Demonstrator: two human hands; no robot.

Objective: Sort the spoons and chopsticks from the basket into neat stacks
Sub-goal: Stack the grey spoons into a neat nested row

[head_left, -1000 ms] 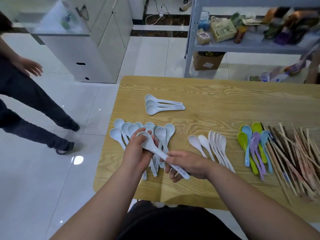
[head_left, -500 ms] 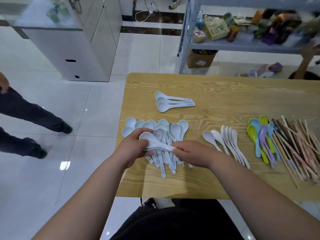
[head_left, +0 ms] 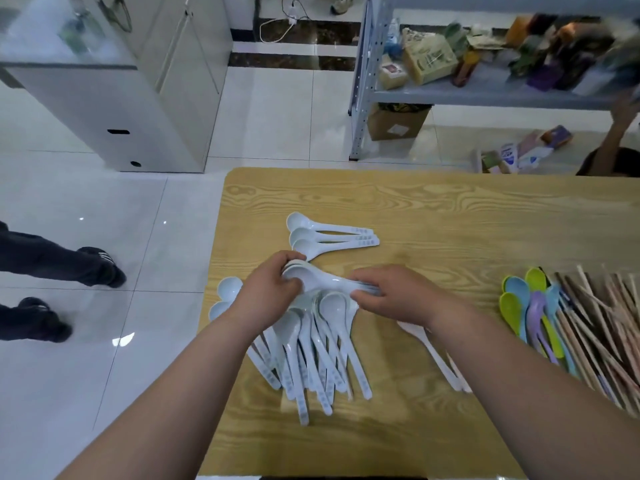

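Note:
Both hands hold a small stack of pale blue spoons (head_left: 320,277) level above the wooden table (head_left: 433,209). My left hand (head_left: 268,292) grips the bowl end and my right hand (head_left: 391,294) pinches the handle end. Under them lies a fanned pile of pale blue spoons (head_left: 311,351), handles toward me. Three pale blue spoons (head_left: 329,235) lie side by side farther back. White spoons (head_left: 433,355) lie partly hidden under my right forearm. Coloured spoons (head_left: 530,306) and a heap of chopsticks (head_left: 602,323) lie at the right.
A person's legs and shoes (head_left: 79,268) stand on the tiled floor left of the table. A white cabinet (head_left: 114,98) is at the back left, a metal shelf (head_left: 485,95) full of goods at the back right. Another person's arm (head_left: 616,133) reaches up at the far right.
The held spoons have turned from slanted to level and moved farther from me, toward the three spoons at the back. The view has shifted left and closer.

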